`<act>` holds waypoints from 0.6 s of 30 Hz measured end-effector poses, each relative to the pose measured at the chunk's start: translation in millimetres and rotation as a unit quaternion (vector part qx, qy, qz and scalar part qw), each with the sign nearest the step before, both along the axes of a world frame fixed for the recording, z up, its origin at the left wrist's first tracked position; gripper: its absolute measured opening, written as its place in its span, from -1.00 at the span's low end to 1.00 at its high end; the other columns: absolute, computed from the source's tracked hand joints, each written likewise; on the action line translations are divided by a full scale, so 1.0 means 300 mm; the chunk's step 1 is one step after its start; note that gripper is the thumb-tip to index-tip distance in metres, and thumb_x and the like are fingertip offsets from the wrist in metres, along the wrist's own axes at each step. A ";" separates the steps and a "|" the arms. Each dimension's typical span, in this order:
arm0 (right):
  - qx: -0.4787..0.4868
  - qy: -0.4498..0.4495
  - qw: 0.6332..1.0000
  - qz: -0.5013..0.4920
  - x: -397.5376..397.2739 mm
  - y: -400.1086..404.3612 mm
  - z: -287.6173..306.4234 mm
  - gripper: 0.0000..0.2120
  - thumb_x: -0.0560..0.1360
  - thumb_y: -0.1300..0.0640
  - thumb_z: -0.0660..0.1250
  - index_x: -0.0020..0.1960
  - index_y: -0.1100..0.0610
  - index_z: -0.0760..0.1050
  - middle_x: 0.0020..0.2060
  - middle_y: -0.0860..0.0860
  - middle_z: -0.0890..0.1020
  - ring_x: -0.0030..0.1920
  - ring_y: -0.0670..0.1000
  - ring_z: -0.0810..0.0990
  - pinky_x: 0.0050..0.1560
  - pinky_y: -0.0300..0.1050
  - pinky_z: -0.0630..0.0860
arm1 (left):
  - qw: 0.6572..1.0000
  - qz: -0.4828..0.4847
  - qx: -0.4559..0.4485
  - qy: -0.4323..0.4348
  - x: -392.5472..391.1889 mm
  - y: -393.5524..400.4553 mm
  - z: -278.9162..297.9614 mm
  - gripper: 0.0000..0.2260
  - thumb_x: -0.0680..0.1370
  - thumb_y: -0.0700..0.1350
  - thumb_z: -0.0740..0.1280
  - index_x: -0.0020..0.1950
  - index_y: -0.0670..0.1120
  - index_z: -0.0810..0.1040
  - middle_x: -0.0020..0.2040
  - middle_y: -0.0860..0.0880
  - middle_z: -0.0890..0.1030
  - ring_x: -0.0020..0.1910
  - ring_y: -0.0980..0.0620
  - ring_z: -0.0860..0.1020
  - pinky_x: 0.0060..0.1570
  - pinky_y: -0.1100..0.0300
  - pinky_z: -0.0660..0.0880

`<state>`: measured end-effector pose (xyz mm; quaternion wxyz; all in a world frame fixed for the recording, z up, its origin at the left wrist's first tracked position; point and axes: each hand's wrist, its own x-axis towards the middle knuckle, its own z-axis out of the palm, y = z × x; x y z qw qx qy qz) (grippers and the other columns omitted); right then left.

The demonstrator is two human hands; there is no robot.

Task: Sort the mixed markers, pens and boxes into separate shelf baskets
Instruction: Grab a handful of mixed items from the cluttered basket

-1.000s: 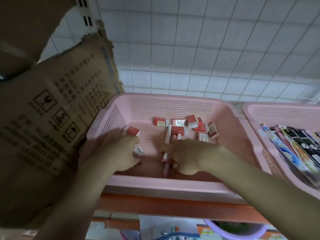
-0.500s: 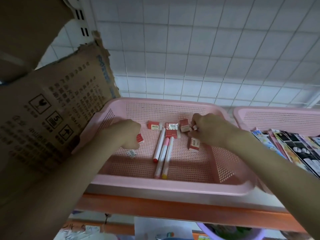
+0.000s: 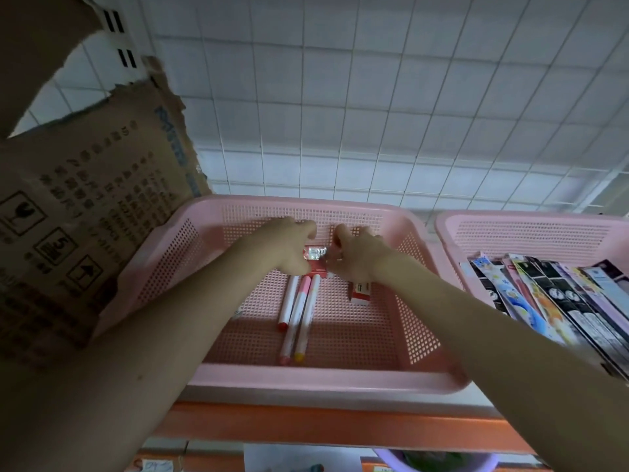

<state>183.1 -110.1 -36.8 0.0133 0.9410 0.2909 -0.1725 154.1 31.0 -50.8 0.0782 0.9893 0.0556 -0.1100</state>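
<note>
Where boxes (image 3: pixel 316 258) lie, both hands curled.

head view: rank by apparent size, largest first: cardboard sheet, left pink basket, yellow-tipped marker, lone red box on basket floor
1. left pink basket
2. cardboard sheet; cut off by the frame and nearer, so its order against the basket is unsure
3. yellow-tipped marker
4. lone red box

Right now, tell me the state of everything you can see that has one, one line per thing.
Left hand: curled, gripping small red boxes.
Right hand: curled, gripping small boxes.
Three markers: capped, lying side by side on the basket floor.
Red and white box: closed, lying loose.
Pink basket: upright on the shelf.
Right basket: holding flat packs.
</note>
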 end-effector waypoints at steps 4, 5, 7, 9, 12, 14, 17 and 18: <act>0.012 -0.001 1.000 -0.001 0.008 -0.013 -0.021 -0.48 0.50 -0.01 0.29 0.37 0.14 0.21 0.28 0.16 0.36 0.32 0.20 0.29 0.33 0.12 0.31 | 0.998 -0.005 0.036 0.047 0.000 -0.015 -0.003 -0.34 0.39 0.28 0.36 0.42 0.12 0.25 0.32 -0.16 0.30 0.34 -0.22 0.25 0.24 -0.07 0.35; 0.029 -0.005 0.999 -0.014 0.006 -0.019 -0.035 -0.49 0.49 0.02 0.30 0.36 0.14 0.22 0.26 0.16 0.36 0.31 0.21 0.30 0.31 0.14 0.33 | 0.998 -0.001 0.037 0.050 -0.001 -0.022 -0.007 -0.32 0.38 0.31 0.35 0.43 0.13 0.25 0.34 -0.17 0.27 0.37 -0.25 0.21 0.27 -0.12 0.32; 0.060 -0.011 0.998 -0.029 0.002 -0.029 -0.049 -0.48 0.49 0.05 0.30 0.37 0.13 0.19 0.24 0.16 0.37 0.30 0.22 0.32 0.27 0.14 0.38 | 0.998 0.005 0.040 0.043 0.000 -0.037 -0.021 -0.31 0.38 0.33 0.33 0.43 0.11 0.25 0.36 -0.19 0.25 0.39 -0.27 0.16 0.28 -0.15 0.30; 0.075 -0.011 0.997 -0.028 0.005 -0.033 -0.049 -0.45 0.50 0.07 0.29 0.40 0.12 0.14 0.22 0.15 0.40 0.26 0.20 0.37 0.21 0.09 0.43 | 0.999 0.008 0.028 0.035 0.001 -0.051 -0.034 -0.31 0.39 0.32 0.34 0.42 0.04 0.26 0.36 -0.19 0.29 0.37 -0.24 0.20 0.26 -0.11 0.33; 0.082 -0.012 0.996 -0.039 0.015 -0.036 -0.044 -0.50 0.50 0.05 0.30 0.36 0.11 0.22 0.16 0.10 0.44 0.20 0.17 0.46 0.15 0.07 0.50 | 0.999 0.011 -0.041 0.034 0.004 -0.051 -0.055 -0.35 0.40 0.27 0.37 0.35 -0.05 0.32 0.29 -0.12 0.44 0.19 -0.11 0.42 0.04 0.07 0.42; 0.066 -0.026 0.997 -0.036 0.015 -0.036 -0.043 -0.59 0.51 0.00 0.28 0.30 0.07 0.28 0.10 0.06 0.47 0.14 0.13 0.51 0.07 0.08 0.55 | 0.998 0.010 -0.052 0.026 0.005 -0.040 -0.062 -0.37 0.40 0.25 0.37 0.33 -0.06 0.32 0.26 -0.10 0.46 0.14 -0.09 0.43 -0.03 0.09 0.41; 0.069 -0.063 0.995 -0.038 0.010 -0.037 -0.028 -0.72 0.53 -0.08 0.22 0.15 0.04 0.30 -0.07 0.03 0.49 -0.08 0.07 0.54 -0.11 0.01 0.57 | 0.999 0.002 -0.042 0.021 0.008 -0.027 -0.062 -0.37 0.40 0.25 0.37 0.32 -0.07 0.32 0.23 -0.10 0.46 0.12 -0.08 0.43 -0.04 0.09 0.41; 0.073 -0.077 0.993 -0.043 0.009 -0.038 -0.021 -0.73 0.54 -0.10 0.20 0.12 0.04 0.29 -0.11 0.02 0.49 -0.12 0.07 0.53 -0.15 -0.01 0.55 | 0.999 -0.003 -0.034 0.021 0.008 -0.028 -0.060 -0.39 0.40 0.25 0.37 0.29 -0.09 0.33 0.16 -0.09 0.47 0.06 -0.06 0.43 -0.10 0.11 0.40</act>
